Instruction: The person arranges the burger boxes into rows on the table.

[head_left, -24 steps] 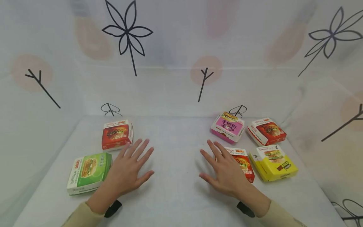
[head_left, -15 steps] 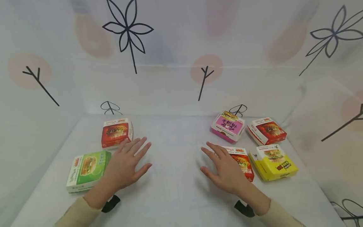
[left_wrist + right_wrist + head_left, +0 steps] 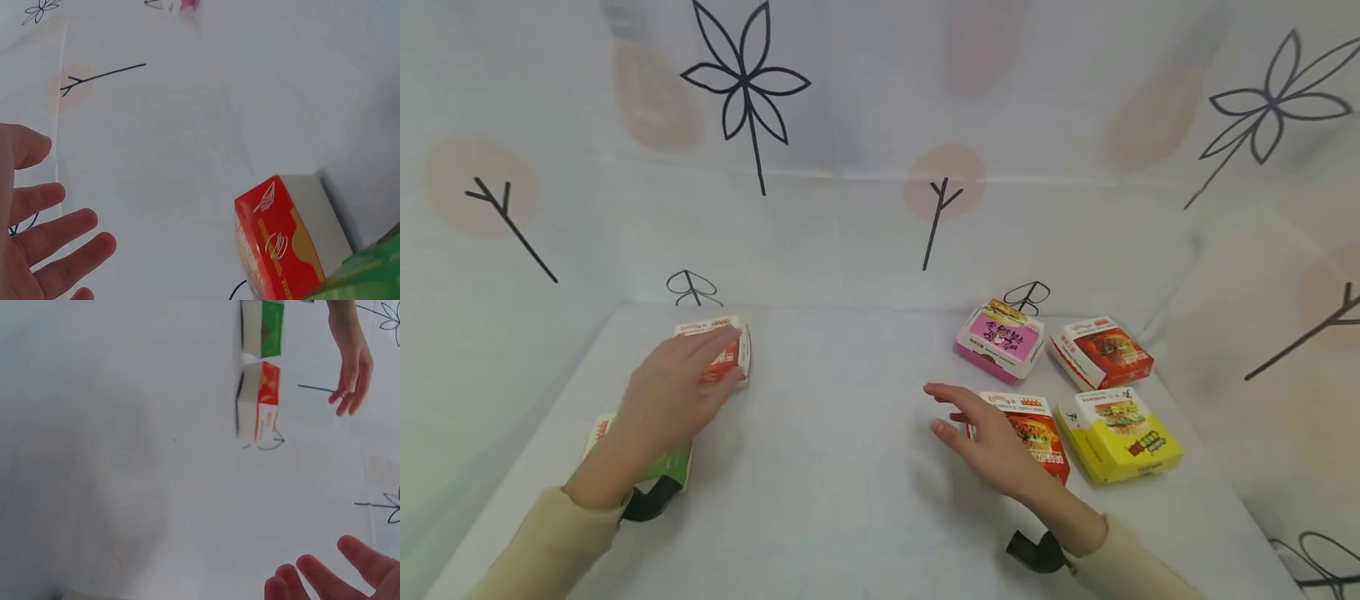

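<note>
My left hand hovers over a red-and-white burger box at the left, fingers loosely bent and thumb apart. The right wrist view shows a gap between that hand and the red box. Beneath my left forearm, a green-and-white burger box is partly hidden. My right hand holds nothing; its fingers are relaxed and slightly bent. It is above a second red burger box and covers that box's left part.
Further right lie a yellow burger box, a pink-and-white one and another red one. A white cloth covers the table, with a patterned cloth wall behind. Each wrist carries a black strap or mount.
My left hand has moved forward and left, from beside the red box to above it, and now covers more of the green box. My right hand has stayed nearly in place, its fingers bending slightly.
</note>
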Tool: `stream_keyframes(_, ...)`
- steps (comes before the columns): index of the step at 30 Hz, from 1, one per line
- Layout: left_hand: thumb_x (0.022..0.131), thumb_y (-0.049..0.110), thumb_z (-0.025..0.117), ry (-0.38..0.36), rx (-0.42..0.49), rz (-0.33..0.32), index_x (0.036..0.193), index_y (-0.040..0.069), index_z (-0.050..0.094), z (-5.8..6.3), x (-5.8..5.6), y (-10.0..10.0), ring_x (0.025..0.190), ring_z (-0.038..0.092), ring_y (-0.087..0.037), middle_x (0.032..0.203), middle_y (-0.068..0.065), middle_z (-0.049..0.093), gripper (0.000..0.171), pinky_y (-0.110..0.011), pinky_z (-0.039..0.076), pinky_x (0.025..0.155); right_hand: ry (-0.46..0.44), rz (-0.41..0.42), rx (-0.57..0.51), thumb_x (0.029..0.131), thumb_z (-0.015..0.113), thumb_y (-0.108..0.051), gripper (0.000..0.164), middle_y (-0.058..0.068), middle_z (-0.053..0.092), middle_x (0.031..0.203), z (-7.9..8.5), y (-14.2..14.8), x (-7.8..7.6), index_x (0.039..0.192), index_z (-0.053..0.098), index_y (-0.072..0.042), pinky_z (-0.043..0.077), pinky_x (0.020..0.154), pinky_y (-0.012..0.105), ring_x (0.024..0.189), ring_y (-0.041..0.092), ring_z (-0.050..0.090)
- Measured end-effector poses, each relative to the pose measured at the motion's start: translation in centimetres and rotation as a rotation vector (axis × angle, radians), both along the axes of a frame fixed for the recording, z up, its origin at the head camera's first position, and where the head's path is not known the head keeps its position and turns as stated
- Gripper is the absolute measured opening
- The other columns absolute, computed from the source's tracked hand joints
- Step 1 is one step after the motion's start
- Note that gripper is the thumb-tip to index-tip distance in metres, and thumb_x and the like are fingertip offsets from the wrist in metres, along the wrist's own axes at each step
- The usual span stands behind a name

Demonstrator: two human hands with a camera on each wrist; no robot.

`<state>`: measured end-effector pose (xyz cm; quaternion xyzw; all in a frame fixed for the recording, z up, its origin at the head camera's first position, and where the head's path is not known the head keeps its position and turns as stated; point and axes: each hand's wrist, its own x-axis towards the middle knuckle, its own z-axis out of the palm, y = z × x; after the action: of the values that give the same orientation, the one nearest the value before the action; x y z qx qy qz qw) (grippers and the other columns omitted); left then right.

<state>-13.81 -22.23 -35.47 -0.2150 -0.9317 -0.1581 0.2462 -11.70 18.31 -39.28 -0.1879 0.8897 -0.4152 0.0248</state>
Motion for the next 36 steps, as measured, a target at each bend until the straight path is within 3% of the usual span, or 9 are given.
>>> stream_keyframes(4, 0.095, 0.026, 0.067, -0.166, 0.005, 0.07, 0.139, 0.009, 0.057, 1.3, -0.7, -1.7, 0.118, 0.056, -0.041, 0.128, -0.018, 0.063, 0.049, -0.06, 0.048, 0.09, -0.081, 0.003, -0.072, 0.099, 0.06, -0.037, 0.046, 0.003, 0.056, 0.141, 0.1, -0.4, -0.2, 0.142, 0.053, -0.022, 0.048, 0.1, 0.049, 0.128, 0.026, 0.053)
stream_keyframes(7, 0.099, 0.034, 0.061, -0.295, 0.013, 0.107, 0.143, 0.009, 0.052, 1.8, -1.6, -3.0, 0.109, 0.058, -0.039, 0.13, -0.02, 0.062, 0.052, -0.057, 0.05, 0.085, -0.106, 0.002, -0.095, 0.101, 0.059, -0.035, 0.045, 0.003, 0.056, 0.141, 0.1, -0.7, -0.6, 0.142, 0.054, -0.019, 0.046, 0.102, 0.048, 0.129, 0.024, 0.052)
stream_keyframes(11, 0.1, 0.043, 0.057, -0.431, 0.046, 0.121, 0.144, 0.01, 0.051, 1.6, -3.5, -4.8, 0.099, 0.058, -0.035, 0.126, -0.02, 0.063, 0.056, -0.051, 0.05, 0.079, -0.139, 0.012, -0.117, 0.102, 0.058, -0.031, 0.044, 0.006, 0.056, 0.14, -0.2, -1.0, -1.1, 0.142, 0.054, -0.016, 0.045, 0.104, 0.049, 0.13, 0.026, 0.052)
stream_keyframes(16, 0.1, 0.039, 0.059, -0.571, 0.105, 0.139, 0.144, 0.007, 0.049, 1.0, -5.8, -6.6, 0.12, 0.053, -0.044, 0.133, -0.023, 0.058, 0.055, -0.061, 0.047, 0.092, -0.202, 0.035, -0.15, 0.101, 0.06, -0.031, 0.046, 0.008, 0.056, 0.141, -0.5, -1.6, -1.8, 0.143, 0.053, -0.015, 0.045, 0.104, 0.048, 0.13, 0.027, 0.051)
stream_keyframes(26, 0.095, 0.04, 0.066, -0.748, 0.111, 0.189, 0.148, 0.004, 0.042, -1.0, -8.7, -9.4, 0.129, 0.039, -0.053, 0.143, -0.032, 0.042, 0.069, -0.066, 0.045, 0.093, -0.24, 0.045, -0.179, 0.1, 0.061, -0.025, 0.043, 0.011, 0.055, 0.142, -1.4, -2.7, -3.0, 0.142, 0.054, -0.016, 0.044, 0.105, 0.047, 0.129, 0.026, 0.052)
stream_keyframes(31, 0.09, 0.05, 0.07, -0.85, 0.15, 0.17, 0.153, 0.005, 0.033, -2.1, -9.2, -10.1, 0.133, 0.028, -0.058, 0.149, -0.037, 0.029, 0.086, -0.071, 0.039, 0.096, -0.245, 0.028, -0.169, 0.1, 0.061, -0.018, 0.042, 0.01, 0.056, 0.142, -1.8, -3.2, -3.6, 0.141, 0.056, -0.015, 0.045, 0.104, 0.046, 0.128, 0.025, 0.052)
stream_keyframes(36, 0.085, 0.055, 0.072, -0.897, 0.165, 0.155, 0.155, 0.006, 0.03, -2.7, -9.4, -10.3, 0.135, 0.024, -0.059, 0.152, -0.038, 0.022, 0.096, -0.074, 0.034, 0.098, -0.232, 0.031, -0.161, 0.1, 0.061, -0.016, 0.042, 0.012, 0.056, 0.141, -2.2, -3.4, -3.9, 0.141, 0.055, -0.009, 0.045, 0.103, 0.047, 0.128, 0.027, 0.052)
